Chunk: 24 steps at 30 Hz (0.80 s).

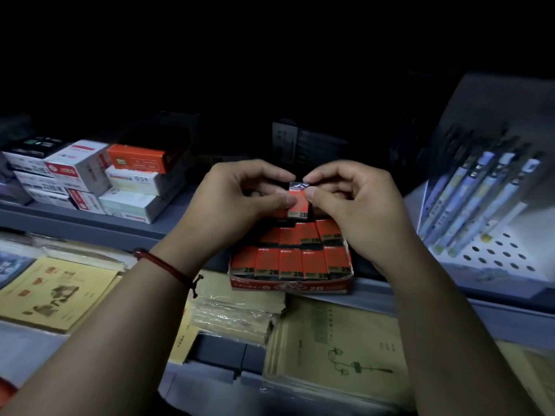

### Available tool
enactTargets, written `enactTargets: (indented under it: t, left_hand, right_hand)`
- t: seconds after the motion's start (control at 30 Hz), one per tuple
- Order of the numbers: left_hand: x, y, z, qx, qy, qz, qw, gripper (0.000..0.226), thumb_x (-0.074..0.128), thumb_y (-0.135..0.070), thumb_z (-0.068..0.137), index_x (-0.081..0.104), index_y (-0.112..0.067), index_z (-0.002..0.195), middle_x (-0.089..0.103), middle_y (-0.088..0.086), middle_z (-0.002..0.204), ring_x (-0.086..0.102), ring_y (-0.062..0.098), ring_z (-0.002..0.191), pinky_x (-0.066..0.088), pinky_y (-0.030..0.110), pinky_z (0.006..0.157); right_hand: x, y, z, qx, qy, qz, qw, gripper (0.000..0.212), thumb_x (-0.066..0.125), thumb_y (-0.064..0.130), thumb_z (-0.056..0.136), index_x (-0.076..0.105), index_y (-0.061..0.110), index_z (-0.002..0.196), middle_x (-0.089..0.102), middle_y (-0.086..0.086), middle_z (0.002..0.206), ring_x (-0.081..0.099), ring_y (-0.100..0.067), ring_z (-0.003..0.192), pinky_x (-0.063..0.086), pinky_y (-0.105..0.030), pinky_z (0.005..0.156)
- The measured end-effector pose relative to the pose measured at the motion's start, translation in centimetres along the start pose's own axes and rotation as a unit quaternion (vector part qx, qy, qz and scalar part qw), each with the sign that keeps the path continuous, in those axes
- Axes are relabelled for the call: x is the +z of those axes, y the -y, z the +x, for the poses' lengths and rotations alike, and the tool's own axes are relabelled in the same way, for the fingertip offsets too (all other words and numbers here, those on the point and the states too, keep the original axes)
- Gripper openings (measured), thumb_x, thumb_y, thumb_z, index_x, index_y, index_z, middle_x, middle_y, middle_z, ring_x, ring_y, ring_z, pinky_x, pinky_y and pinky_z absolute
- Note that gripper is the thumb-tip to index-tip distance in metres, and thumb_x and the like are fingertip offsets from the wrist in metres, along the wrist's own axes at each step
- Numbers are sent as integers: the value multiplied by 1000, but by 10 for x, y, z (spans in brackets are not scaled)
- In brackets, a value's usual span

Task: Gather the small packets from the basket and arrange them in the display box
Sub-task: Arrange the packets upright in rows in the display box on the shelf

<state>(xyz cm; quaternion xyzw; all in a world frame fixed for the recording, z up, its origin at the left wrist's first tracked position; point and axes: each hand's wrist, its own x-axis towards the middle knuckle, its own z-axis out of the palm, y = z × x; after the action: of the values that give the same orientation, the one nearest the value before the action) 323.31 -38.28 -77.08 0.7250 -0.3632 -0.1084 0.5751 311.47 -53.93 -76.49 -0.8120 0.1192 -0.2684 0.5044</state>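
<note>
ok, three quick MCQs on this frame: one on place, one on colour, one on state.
1. Where is the held packet?
A inside the box
B above the box
C beneath the box

2. The cord on the left wrist is:
A red
B blue
C white

3. The packet is:
A lying loose
B held by one hand
C pinched by both hands

1 B: it is held up over the box's rear rows.
2 A: the cord reads plainly red.
3 C: the left hand and right hand each pinch a side.
</note>
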Motion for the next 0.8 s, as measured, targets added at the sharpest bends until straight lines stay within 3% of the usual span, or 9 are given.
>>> enactTargets:
  t: [0.07, 0.17, 0.23, 0.4, 0.5, 0.6, 0.8]
  left_hand:
    - [6, -2, 7, 5, 6, 22, 1000, 25, 85, -20, 80, 78, -23, 104, 80, 0, 86, 76, 29, 85, 60, 53, 86]
    - [14, -5, 17, 7, 18, 49, 999, 24, 85, -20, 81, 78, -22, 104, 80, -4, 85, 77, 10, 82, 62, 42, 86]
    - [19, -5, 21, 14, 19, 63, 998, 23, 85, -20, 82, 78, -21, 104, 80, -6, 83, 76, 5, 82, 62, 34, 85]
    - [29, -1, 27, 34, 11, 112, 993, 20, 82, -22, 85, 78, -21, 105, 79, -12, 83, 73, -4, 80, 59, 21, 81]
    - [29, 1, 30, 33, 23, 123, 992, 20, 81, -23, 86, 78, -24, 106, 79, -15, 85, 71, -8, 84, 57, 18, 84]
    - [30, 3, 32, 30, 40, 124, 991, 19, 79, -21, 89, 78, -24, 107, 79, -14, 86, 72, -6, 87, 58, 23, 88]
    - [27, 5, 30, 45, 51, 191, 979, 24, 70, -17, 96, 77, -31, 114, 76, -18, 104, 67, -8, 97, 52, 10, 85]
  right_hand:
    - [-6, -4, 2, 0, -15, -12, 1000, 13, 76, 14, 91, 75, 28, 94, 75, -2, 83, 71, -24, 82, 60, -38, 76]
    - [-12, -11, 4, 5, -34, -43, 998, 14, 74, 15, 92, 74, 29, 93, 73, 6, 82, 69, -11, 78, 57, -21, 69]
    - [-13, -16, 6, 9, -49, -63, 997, 12, 72, 18, 94, 74, 30, 94, 73, 9, 84, 65, -6, 73, 53, -17, 65]
    - [-11, -27, 7, 10, -80, -126, 989, 6, 69, 24, 95, 73, 29, 97, 68, 12, 74, 54, -3, 59, 50, -25, 58]
    - [-11, -29, 8, 13, -81, -146, 986, 6, 67, 24, 97, 71, 26, 93, 59, 20, 57, 50, 1, 50, 37, -12, 48]
    - [-12, -29, 8, 11, -86, -155, 984, 7, 67, 20, 97, 72, 24, 93, 55, 28, 53, 53, 9, 53, 37, -7, 49]
    - [-11, -26, 6, 12, -65, -180, 981, 9, 66, 17, 98, 72, 24, 98, 59, 17, 72, 54, 16, 61, 38, -4, 52]
